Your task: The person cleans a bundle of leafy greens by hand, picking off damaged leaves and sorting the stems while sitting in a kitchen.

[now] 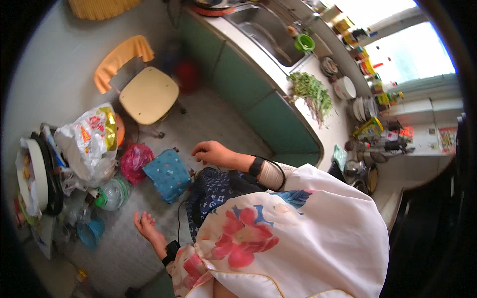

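My right hand (213, 153) is in the air near the middle of the view, its fingers loosely bent and holding nothing. Lower left, my left hand (146, 224) hangs above the grey floor, palm partly up, fingers apart and empty. Both wrists wear black bands, and a black cable loops by the right one. Between and beyond the hands lies a square blue patterned cloth cover (168, 176); what is under it is hidden. A pink plastic bag (136, 164) and a large clear plastic bottle with a green cap (113, 194) are beside it.
A cream-seated chair (149, 95) with an orange cloth on its back stands ahead. Green cabinets (261, 108) run along the right under a counter with a steel sink (266, 35) and leafy greens (311, 95). White plastic bags (89, 143) and a blue basin (90, 233) are at the left.
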### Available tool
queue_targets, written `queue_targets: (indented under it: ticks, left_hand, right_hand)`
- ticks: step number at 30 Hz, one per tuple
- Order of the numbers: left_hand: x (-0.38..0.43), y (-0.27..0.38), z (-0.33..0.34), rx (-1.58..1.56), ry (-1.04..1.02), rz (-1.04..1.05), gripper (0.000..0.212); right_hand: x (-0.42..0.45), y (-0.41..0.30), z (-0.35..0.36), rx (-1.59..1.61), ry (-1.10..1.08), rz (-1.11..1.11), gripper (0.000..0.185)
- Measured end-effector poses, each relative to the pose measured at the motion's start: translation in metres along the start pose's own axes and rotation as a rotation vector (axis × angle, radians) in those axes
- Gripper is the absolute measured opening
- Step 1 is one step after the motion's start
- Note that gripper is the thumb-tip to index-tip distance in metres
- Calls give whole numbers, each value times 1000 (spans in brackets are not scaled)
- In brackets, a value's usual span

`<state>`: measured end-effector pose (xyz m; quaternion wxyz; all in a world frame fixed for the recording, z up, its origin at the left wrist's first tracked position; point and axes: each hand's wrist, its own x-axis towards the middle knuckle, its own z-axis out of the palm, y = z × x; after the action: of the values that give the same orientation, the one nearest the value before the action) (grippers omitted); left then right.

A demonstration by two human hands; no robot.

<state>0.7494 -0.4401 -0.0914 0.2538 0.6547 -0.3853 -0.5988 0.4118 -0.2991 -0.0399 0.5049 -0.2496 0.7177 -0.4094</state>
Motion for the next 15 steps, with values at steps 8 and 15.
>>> queue_targets:
  ticks: [8, 15]
  left_hand:
    - [-6, 22, -42, -2, 106, 59, 41]
    - [6, 14, -126, -130, 270, 168, 32]
  right_hand:
    - [36, -10, 28, 20, -43, 49, 24]
    - [29, -7, 65, -9, -73, 84, 23]
